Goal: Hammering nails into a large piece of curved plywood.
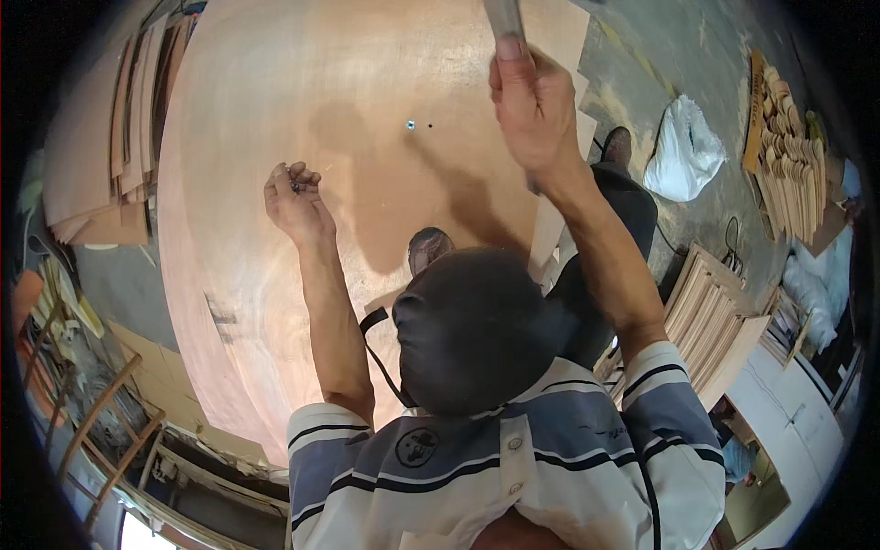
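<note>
My right hand (536, 110) is closed round the grey handle of a tool (503, 16), thumb along it; the tool's far end is cut off by the upper edge. A large thin plywood sheet (266, 82) lies below both hands. Over its left part is my left hand (301, 203), fingers curled around several small dark pieces (295, 186) too small to identify. Between the hands, a bright spot (410, 125) and a small dark dot (430, 126) show on the sheet. A brown shoe (429, 247) rests on the wood, partly behind a dark rounded shape, apparently my bent knee (472, 330).
Thin wooden sheets (115, 137) lean at the left. A white sack (686, 149) sits on the grey floor to the right, with stacked curved wood pieces (793, 170) beyond it. Piled slats (701, 316) stand near my right arm. At lower left is a wooden frame (105, 431).
</note>
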